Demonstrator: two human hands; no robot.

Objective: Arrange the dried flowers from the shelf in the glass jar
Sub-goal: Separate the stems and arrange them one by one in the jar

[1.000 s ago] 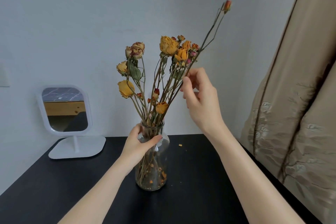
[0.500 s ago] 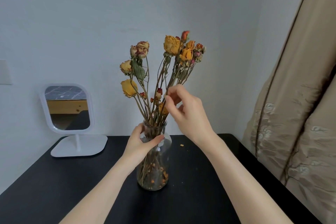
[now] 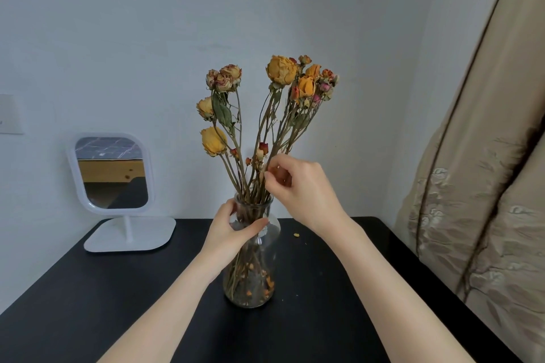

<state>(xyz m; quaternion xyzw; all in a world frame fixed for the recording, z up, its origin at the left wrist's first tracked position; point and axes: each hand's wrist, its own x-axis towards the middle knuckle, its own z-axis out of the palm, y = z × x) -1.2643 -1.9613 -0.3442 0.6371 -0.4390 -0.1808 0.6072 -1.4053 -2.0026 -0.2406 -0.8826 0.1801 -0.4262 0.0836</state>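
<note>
Head view: the jar [image 3: 250,259] stands upright near the middle of the black desk [image 3: 88,303], toward its back edge. The left hand [image 3: 233,230] wraps the jar's neck and shoulder, thumb across the front. The flowers [image 3: 265,115] rise from its mouth, fanning left and right, stems down inside the glass. The right hand [image 3: 300,188] pinches several stems just above the rim, fingertips closed on them. A white mirror [image 3: 112,174] stands by the desk's back left corner. A curtain [image 3: 477,156] hangs beyond the right edge.
</note>
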